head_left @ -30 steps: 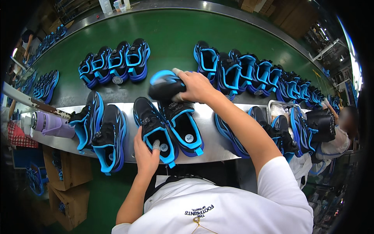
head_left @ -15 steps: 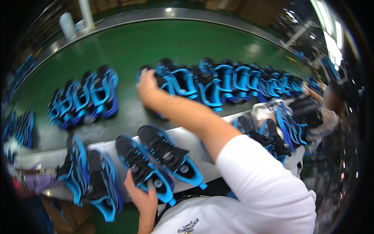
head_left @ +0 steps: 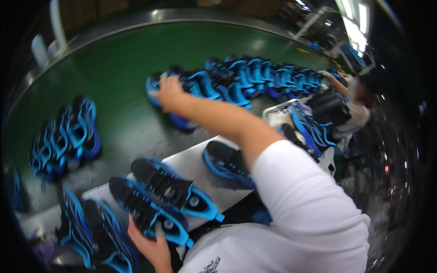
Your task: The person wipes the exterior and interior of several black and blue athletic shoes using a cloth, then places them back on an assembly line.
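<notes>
My left hand (head_left: 152,243) grips a black-and-blue shoe (head_left: 132,198) by its heel end, thumb at the collar. That shoe lies on the metal ledge (head_left: 195,159) beside a similar shoe (head_left: 166,179). My right arm stretches across to the green belt, where my right hand (head_left: 170,93) is closed on a black shoe with a bright blue sole (head_left: 152,88). This shoe is at the left end of a long row of matching shoes (head_left: 246,73); my hand and forearm hide part of it.
Another group of shoes (head_left: 68,136) stands on the green belt (head_left: 123,59) to the left. More shoes (head_left: 98,232) lie at the ledge's left end, and one shoe (head_left: 225,161) lies near my right upper arm. A co-worker (head_left: 357,109) is at the far right beside a tray (head_left: 277,111).
The view has swung, shifting most things leftward. At my right hand, the shoe's blue sole now shows on the left. My left hand stays on its shoe.
</notes>
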Demonstrator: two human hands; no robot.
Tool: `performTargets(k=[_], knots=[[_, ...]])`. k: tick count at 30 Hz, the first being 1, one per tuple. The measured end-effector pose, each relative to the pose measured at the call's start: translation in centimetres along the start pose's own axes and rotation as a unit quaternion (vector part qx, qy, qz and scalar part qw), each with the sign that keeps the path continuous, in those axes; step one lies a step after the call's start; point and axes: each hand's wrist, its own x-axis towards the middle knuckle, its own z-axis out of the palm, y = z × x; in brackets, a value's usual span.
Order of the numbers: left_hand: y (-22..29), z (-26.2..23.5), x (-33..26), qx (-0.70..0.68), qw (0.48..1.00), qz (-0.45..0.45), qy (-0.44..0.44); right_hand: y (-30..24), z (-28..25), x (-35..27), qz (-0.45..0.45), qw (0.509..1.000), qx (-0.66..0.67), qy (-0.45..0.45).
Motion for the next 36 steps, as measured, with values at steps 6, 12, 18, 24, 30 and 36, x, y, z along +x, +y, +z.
performTargets(k=[6, 12, 18, 24, 30, 36], knots=[[2.6, -0.7, 3.6, 0.038, 0.976, 0.213, 0.001, 3.7, -2.8, -9.3, -0.149, 0.905, 0.363, 0.166], [1.4, -2.5, 3.8, 0.073, 0.978, 0.195, -0.013, -1.2, -10.7, -23.9, -0.329, 0.713, 0.619, -0.029], [2.2, -1.5, 4.2, 0.116, 0.969, 0.217, -0.027, -6.4, -8.7, -24.8, -0.243, 0.838, 0.466, 0.146], [2.7, -2.1, 2.4, 0.118, 0.983, 0.14, -0.023, -6.6, -10.0, -26.3, -0.106, 0.782, 0.612, 0.052], [2.0, -2.5, 0.9, 0.13, 0.971, 0.194, -0.046, -6.3, -9.1, -29.5, -0.205, 0.816, 0.532, 0.09], [1.7, -2.0, -1.2, 0.202, 0.953, 0.201, -0.101, -8.1, -7.8, -31.3, -0.256, 0.861, 0.38, 0.221]])
